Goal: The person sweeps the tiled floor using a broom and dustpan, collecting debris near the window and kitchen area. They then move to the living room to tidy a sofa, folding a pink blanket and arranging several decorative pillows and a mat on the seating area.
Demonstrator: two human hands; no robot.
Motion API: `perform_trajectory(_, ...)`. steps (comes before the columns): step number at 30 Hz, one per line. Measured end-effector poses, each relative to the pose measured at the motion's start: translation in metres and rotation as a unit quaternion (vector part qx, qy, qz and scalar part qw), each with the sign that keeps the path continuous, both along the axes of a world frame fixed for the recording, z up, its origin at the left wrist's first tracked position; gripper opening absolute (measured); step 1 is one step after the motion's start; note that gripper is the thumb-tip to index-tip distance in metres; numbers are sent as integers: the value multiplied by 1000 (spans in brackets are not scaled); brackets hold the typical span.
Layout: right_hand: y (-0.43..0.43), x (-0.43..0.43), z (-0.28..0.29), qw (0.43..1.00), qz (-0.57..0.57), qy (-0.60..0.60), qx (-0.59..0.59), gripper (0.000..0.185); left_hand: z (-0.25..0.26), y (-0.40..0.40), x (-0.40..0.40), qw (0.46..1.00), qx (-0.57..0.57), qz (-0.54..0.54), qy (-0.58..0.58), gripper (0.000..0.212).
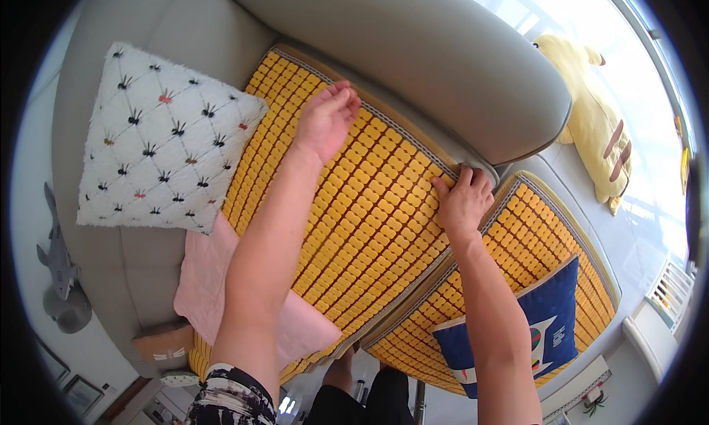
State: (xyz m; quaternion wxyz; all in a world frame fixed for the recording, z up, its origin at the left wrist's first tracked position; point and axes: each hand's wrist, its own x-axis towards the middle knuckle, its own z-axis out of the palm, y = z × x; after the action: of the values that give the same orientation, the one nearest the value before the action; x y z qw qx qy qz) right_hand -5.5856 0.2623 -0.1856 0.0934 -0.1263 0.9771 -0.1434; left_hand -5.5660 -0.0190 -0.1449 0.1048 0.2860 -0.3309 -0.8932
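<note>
Yellow bamboo-tile seat mats with grey-and-brown borders cover the sofa seat before me. Over the back part of the larger mat (376,203) is my left hand (328,117), its fingers curled and nothing visible in them; whether it touches the mat I cannot tell. My right hand (467,197) rests on that mat's back right corner, thumb on the tiles and fingers over the border beside the backrest (421,54). The smaller mat (532,225) lies just right of this hand. Under my right forearm a blue cushion (554,308) with a cat print is partly hidden.
A fluffy white cushion (160,148) with an ant pattern leans at the left. Pink cloth (304,325) lies partly under my left arm, near a brown cushion (163,344). A yellow plush toy (592,120) is behind the sofa; a grey shark plush (58,259) is far left.
</note>
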Motion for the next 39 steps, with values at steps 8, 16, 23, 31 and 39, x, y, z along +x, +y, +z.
perform_trajectory(8, -7, 3, 11, 998, 0, -25, 49, 63, 61, 43, 131, 978, 190, 76, 46, 4)
perform_trajectory(16, -10, 7, 17, 996, -7, -5, 84, 57, 72, 45, 162, 983, 164, 78, -12, 7)
perform_trajectory(23, -22, 16, 15, 999, -15, -12, 30, 58, 84, 136, 70, 985, -32, -113, -124, 8)
perform_trajectory(31, -16, 19, 10, 1000, -16, 11, 19, 57, 135, 299, -90, 816, -556, -8, 157, 29)
perform_trajectory(39, -6, 14, -8, 998, -11, 30, 48, 59, 5, 138, -30, 634, -757, -136, -83, 16)
